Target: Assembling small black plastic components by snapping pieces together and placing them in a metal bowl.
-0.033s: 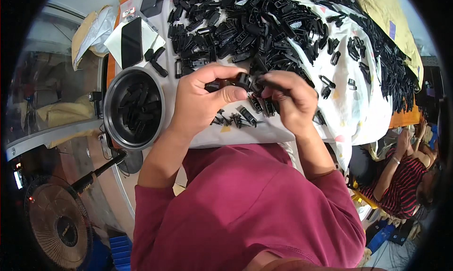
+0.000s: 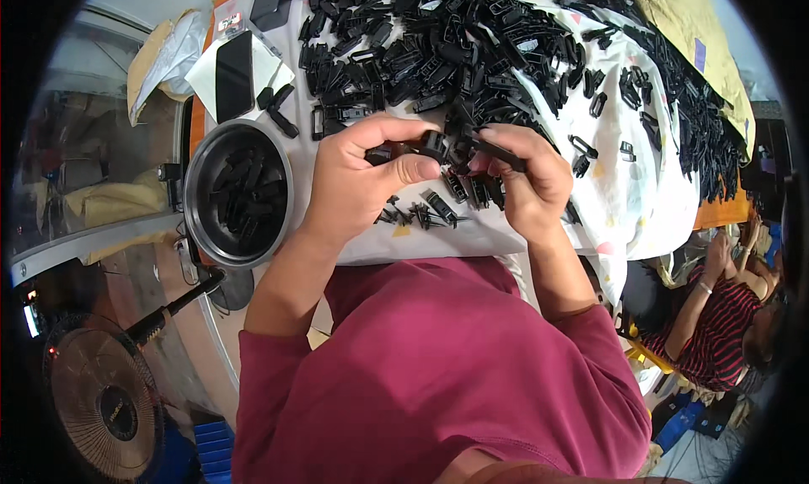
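Between thumb and forefinger, my left hand (image 2: 358, 168) pinches a small black plastic part (image 2: 435, 144). Just to its right, my right hand (image 2: 535, 181) is closed on a longer, flat black plastic piece (image 2: 503, 155), which slants down to the right. A narrow gap seems to lie between the two parts, though dark pieces behind blur the outline. Below my hands, several small black clip-like parts (image 2: 439, 204) lie on the white cloth (image 2: 354, 246). Beyond them spreads a large heap of black plastic parts (image 2: 421, 58).
Left of my arm stands a round metal bowl (image 2: 195, 219) with black pieces in it. A dark phone (image 2: 234, 78) lies on white paper behind it. A standing fan (image 2: 101, 391) is at the lower left. Another person (image 2: 716, 315) sits at the right.
My right hand has shifted slightly right, and the piece in it has turned so more of its length shows. The left hand stays almost still.
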